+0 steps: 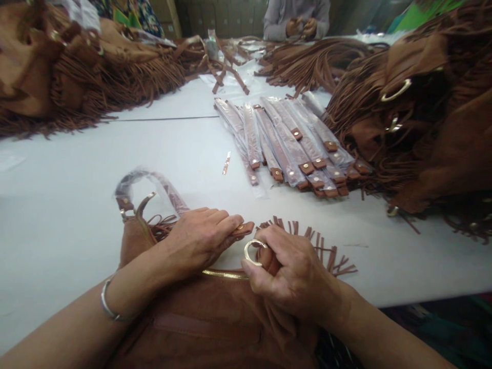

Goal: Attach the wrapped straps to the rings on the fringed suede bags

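A brown suede handbag [192, 307] with a gold zipper and fringe lies in front of me at the table's near edge. My left hand [200, 236] is closed on the free end of the bag strap [169, 192], whose leather tip with a stud pokes out past the thumb. Plastic film wraps the strap, and its other end joins a metal ring at the bag's left corner. Closed round the leather tab at the bag's right corner, my right hand [292, 266] holds up a gold ring [253, 252]. The strap tip and the ring are close together but apart.
Several plastic-wrapped straps [288, 143] lie in a pile beyond my right hand. Fringed bags are heaped at the left [77, 77] and right [434, 118]. A small shiny strip [226, 163] lies mid-table. A person in a grey sleeve [277, 20] sits across.
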Demonstrator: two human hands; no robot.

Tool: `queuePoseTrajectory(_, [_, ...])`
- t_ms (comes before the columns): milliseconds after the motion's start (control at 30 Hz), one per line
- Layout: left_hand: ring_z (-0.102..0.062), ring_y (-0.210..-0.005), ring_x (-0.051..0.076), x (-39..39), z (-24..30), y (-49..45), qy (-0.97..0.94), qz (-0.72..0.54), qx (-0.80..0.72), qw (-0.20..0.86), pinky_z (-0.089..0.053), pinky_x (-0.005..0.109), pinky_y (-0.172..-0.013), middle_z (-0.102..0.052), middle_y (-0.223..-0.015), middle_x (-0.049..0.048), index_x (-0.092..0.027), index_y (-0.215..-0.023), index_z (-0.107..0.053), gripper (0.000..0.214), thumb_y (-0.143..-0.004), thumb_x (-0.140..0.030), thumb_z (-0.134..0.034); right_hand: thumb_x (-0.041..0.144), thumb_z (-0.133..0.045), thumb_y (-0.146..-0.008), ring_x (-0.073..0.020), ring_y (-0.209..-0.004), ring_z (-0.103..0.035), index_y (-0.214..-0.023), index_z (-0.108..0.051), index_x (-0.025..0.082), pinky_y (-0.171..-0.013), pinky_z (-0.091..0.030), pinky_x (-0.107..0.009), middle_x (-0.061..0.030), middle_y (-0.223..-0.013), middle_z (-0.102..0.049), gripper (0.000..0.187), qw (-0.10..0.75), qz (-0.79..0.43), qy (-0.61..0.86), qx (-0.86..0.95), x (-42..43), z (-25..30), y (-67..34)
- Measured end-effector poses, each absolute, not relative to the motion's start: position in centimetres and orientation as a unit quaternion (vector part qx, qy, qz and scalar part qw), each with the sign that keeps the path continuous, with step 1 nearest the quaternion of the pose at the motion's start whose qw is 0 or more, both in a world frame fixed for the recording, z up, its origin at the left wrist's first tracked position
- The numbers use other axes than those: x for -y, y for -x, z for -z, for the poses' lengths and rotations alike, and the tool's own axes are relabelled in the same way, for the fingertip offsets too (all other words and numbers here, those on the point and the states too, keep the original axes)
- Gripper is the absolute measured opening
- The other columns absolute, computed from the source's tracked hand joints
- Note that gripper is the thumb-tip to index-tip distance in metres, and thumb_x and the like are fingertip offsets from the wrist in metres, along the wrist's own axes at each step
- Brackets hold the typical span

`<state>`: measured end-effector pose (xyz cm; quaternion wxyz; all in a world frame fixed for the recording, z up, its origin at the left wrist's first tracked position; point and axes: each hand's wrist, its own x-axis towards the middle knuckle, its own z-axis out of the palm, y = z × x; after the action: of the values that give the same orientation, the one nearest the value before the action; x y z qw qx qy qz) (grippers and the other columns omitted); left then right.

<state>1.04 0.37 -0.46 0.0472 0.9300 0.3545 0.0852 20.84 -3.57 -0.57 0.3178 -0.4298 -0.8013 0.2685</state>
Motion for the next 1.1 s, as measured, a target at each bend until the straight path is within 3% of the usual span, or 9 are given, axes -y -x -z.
queuePoseTrajectory(267, [-0.052, -0.071, 0.014, -0.8, 0.8, -1.0, -0.922, -0.065, -0.373, 0.081, -0.036, 0.026, -0.063, -0.056, -0.077, 0.0027, -0.017, -0.097, -0.055, 0.042, -0.096, -0.041, -0.020, 0.027, -0.054, -0.080, -0.0121, -0.064, -0.046, -0.079, -0.050, 0.015, -0.057, -0.032, -0.023, -0.0008, -0.072, -0.052, 0.013, 0.276, -0.294, 0.439, 0.803, 3.6, 0.5, -20.9])
queuePoseTrajectory(467, [-0.054, -0.074, 0.014, -0.9, 0.8, -1.0, -0.919, -0.059, -0.377, 0.094, -0.039, 0.026, -0.066, -0.057, -0.079, 0.0034, -0.017, -0.098, -0.056, 0.045, -0.096, -0.042, -0.018, 0.033, -0.046, -0.088, -0.0125, -0.058, -0.041, -0.071, -0.045, 0.015, -0.056, -0.027, -0.027, -0.0007, -0.067, -0.048, 0.025, 0.273, -0.222, 0.427, 0.833, 3.4, 0.9, -21.3])
queuePoseTrajectory(800, [-0.053, -0.074, 0.016, -0.7, 0.8, -1.2, -0.926, -0.034, -0.362, 0.098, -0.038, 0.027, -0.066, -0.056, -0.079, 0.0035, -0.018, -0.100, -0.055, 0.046, -0.096, -0.042, -0.017, 0.037, -0.041, -0.092, -0.0148, -0.060, -0.043, -0.078, -0.046, 0.015, -0.057, -0.028, -0.028, -0.0003, -0.068, -0.048, 0.027, 0.250, -0.166, 0.409, 0.862, 3.7, 2.0, -21.4])
queuePoseTrajectory(1100, [-0.048, -0.069, 0.017, -0.4, 0.8, -1.2, -0.940, -0.010, -0.333, 0.065, -0.032, 0.029, -0.061, -0.054, -0.080, 0.0016, -0.019, -0.103, -0.051, 0.026, -0.094, -0.034, -0.032, 0.036, -0.043, -0.091, -0.0117, -0.052, -0.039, -0.068, -0.040, 0.016, -0.052, -0.028, -0.026, -0.0001, -0.062, -0.045, 0.031, 0.327, -0.114, 0.372, 0.862, 3.2, 2.8, -20.8])
